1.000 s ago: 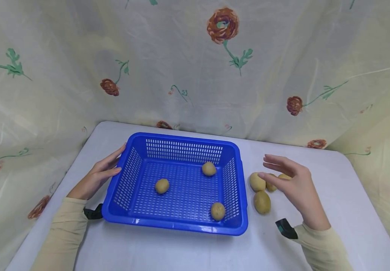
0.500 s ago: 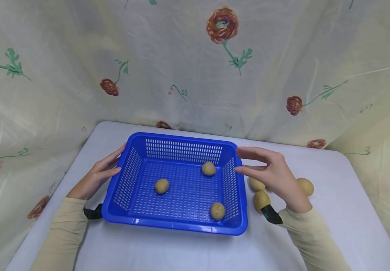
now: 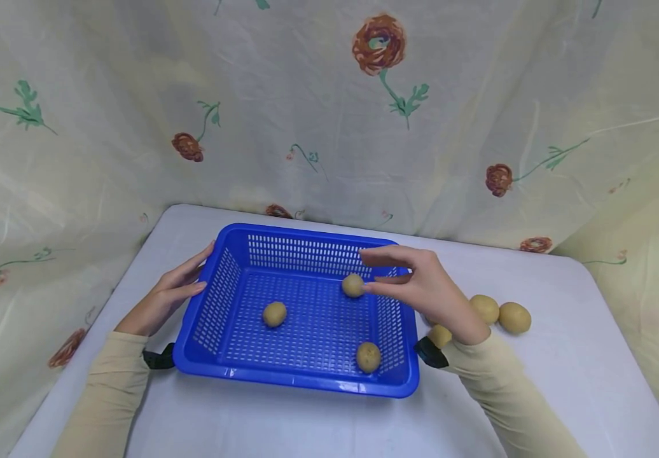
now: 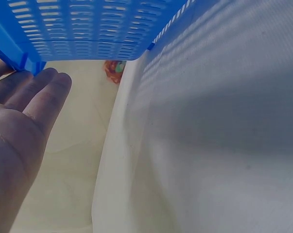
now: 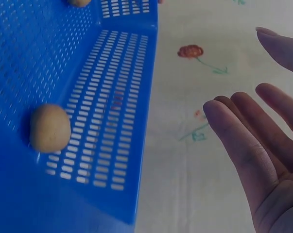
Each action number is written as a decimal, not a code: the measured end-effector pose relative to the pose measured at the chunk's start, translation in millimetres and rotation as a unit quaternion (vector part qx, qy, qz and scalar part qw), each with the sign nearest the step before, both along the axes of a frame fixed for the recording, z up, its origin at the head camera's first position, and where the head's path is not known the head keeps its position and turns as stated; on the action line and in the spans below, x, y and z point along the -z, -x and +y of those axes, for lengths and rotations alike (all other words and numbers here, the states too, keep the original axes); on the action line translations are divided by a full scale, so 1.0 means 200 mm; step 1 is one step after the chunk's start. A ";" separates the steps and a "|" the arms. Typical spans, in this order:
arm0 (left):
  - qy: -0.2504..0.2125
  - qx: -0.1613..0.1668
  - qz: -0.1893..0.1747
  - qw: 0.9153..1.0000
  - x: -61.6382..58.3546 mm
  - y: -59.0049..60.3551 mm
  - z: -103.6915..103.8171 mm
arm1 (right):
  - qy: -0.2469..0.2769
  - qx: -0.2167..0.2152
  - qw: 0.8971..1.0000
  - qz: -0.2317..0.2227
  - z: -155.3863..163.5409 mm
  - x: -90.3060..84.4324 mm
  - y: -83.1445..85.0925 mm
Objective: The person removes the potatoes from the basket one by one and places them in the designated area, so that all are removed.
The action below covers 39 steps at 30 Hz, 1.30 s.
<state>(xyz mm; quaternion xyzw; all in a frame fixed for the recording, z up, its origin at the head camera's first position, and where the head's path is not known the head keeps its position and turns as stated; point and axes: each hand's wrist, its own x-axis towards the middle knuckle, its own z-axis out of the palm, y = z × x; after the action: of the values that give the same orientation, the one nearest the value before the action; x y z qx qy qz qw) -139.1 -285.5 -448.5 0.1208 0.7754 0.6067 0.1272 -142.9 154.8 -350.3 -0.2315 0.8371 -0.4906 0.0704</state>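
A blue plastic basket (image 3: 306, 383) with slotted walls stands on the table, with three potatoes apart on its floor: one left of the middle (image 3: 275, 314), one at the back (image 3: 353, 285) and one at the front right (image 3: 367, 357). My left hand (image 3: 169, 292) touches the basket's left rim; in the left wrist view its fingers (image 4: 48, 97) lie straight against the rim from outside. Above the basket's right side hovers my right hand (image 3: 423, 283), thumb and fingers apart. In the right wrist view, nothing sits between its fingers (image 5: 243, 141).
Right of the basket, more potatoes lie on the white-covered table (image 3: 581, 331): a pair (image 3: 484, 310) side by side and another potato (image 3: 439, 336) partly hidden by my right forearm. A flowered curtain (image 3: 318, 95) hangs behind the table.
My right hand has moved left, from over the loose potatoes to above the basket's right side, uncovering potatoes on the right. My left hand and the basket have stayed put.
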 end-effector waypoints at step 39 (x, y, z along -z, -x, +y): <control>0.005 -0.006 -0.004 1.000 0.01 0.00 -0.01 | -0.081 -0.149 0.985 -0.009 -0.47 0.21 0.16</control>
<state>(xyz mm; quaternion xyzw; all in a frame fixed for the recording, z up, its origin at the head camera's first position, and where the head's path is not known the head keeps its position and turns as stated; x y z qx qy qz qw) -139.6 -287.0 -449.9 0.1130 0.7789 0.6037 0.1267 -174.4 59.9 -392.1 -0.3430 0.8295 -0.4072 0.1688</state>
